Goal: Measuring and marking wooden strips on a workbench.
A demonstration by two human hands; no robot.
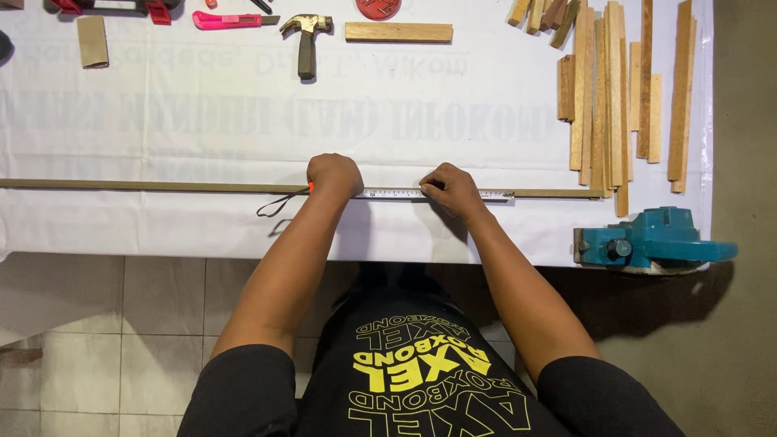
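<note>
A long thin wooden strip lies across the white-covered table, running from the left edge to about the right third. My left hand is closed over an orange tape measure case on the strip, its black wrist loop trailing left. The white tape blade runs right along the strip to about. My right hand rests on the blade, fingers curled and pressing it down; whether it holds a pencil is hidden.
A blue bench vise is clamped at the table's front right edge. Several wooden slats lie at the back right. A claw hammer, pink utility knife, wood block and sandpaper piece line the back.
</note>
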